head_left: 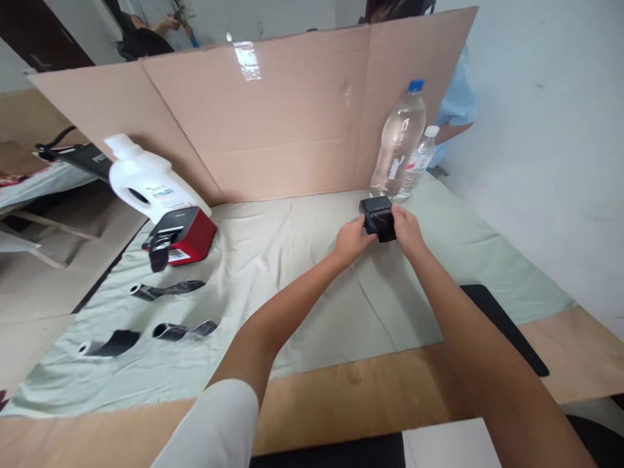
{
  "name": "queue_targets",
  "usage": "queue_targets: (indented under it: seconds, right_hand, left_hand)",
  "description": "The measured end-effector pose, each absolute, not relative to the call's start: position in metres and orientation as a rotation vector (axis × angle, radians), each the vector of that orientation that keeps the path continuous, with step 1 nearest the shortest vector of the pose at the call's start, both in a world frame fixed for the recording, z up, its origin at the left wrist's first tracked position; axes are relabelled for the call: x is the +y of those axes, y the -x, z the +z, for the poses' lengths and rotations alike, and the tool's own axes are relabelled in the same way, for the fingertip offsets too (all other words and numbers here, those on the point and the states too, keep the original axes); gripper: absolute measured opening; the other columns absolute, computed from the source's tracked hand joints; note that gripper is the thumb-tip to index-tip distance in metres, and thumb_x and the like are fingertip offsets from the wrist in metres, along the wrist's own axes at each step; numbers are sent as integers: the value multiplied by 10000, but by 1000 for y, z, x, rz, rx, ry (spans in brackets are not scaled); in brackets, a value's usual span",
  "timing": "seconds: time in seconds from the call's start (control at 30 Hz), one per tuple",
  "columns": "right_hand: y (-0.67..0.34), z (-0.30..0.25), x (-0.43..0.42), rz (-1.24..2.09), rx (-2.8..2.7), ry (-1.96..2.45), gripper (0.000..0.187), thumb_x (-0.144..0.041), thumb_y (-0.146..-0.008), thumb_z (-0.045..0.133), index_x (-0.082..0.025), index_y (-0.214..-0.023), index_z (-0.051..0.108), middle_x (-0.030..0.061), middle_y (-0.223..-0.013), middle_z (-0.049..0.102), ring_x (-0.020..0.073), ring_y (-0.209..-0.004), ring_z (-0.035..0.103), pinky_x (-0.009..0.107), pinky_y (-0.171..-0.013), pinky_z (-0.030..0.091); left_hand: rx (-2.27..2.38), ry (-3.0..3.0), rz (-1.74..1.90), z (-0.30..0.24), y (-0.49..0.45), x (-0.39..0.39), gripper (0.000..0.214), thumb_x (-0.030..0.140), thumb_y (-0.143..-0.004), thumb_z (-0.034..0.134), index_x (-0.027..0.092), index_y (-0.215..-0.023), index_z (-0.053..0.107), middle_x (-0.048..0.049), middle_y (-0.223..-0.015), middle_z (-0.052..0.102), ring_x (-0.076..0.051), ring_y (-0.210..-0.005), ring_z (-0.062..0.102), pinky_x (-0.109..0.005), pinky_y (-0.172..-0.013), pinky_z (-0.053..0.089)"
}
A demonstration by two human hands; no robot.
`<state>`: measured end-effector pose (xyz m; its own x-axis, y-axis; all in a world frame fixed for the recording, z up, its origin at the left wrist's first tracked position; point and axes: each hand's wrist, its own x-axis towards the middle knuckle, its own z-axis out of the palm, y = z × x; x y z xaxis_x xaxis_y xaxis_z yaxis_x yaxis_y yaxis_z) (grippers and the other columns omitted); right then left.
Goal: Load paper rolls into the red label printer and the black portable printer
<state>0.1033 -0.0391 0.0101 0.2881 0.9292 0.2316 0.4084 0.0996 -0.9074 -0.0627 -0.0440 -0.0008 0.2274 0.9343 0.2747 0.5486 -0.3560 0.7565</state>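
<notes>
View from the head camera. We see both arms stretched forward over the counter [370,383], which is largely covered by a pale green cloth [302,260]. The left hand [351,239] and the right hand [407,229] meet on a small black box [377,218], which sits on the cloth at the far middle of the counter, just in front of two clear plastic bottles: a large bottle [398,140] with a blue cap and a small bottle [418,159] with a white cap. The grip of each hand is closed on the box, the left from its near-left side, the right from its right side, with the fingers partly hidden behind it.

We judge the box to be rigid, hard-shelled and compact, light enough for one hand. Its smooth dark faces may be somewhat slippery, so opposed flat sides offer the surest hold. The bottles, standing near it, look easy to topple.

At the left lie a white jug [146,179], a red device [188,234] with a black top, and three black rolls [166,289] partly unwound. A cardboard screen [273,123] stands along the back edge, and a black mat [502,325] lies at the right. Behind the screen we see another person's pale blue sleeve [458,97].
</notes>
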Motion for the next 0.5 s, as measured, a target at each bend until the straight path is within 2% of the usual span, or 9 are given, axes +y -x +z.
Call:
queue_targets:
  seconds: [0.1, 0.27, 0.5]
  right_hand:
    - [-149, -3, -22, 610, -1203, 1521, 677, -821, -883, 442, -194, -879, 698, 80, -977, 749, 277, -1071, 659, 398, -1012, 498]
    - [-192, -22, -8, 648, -1071, 1573, 662, -818, -857, 495, -198, -914, 721, 70, -1011, 753, 267, -1091, 665, 402, -1038, 493]
    - [-205, -33, -2, 617, -1053, 1592, 516, -620, -957, 460, -177, -934, 723, 75, -1027, 743, 256, -1070, 654, 402, -1041, 486]
  left_hand:
    - [1347, -2053, 900, -10, 16, -23, 479, 276, -832, 807, 196, -1289, 690, -148, -1107, 790, -344, -1081, 723, -388, -922, 536]
    - [1366, -2163, 729, -22, -29, -6, 669, 317, -894, 757, 87, -1490, 557, -244, -1173, 756, -408, -1143, 698, -440, -944, 524]
    - [1365, -2206, 648, -34, -40, 1, 777, 388, -941, 715, 68, -1594, 440, -268, -1264, 734, -427, -1202, 691, -477, -1003, 523]
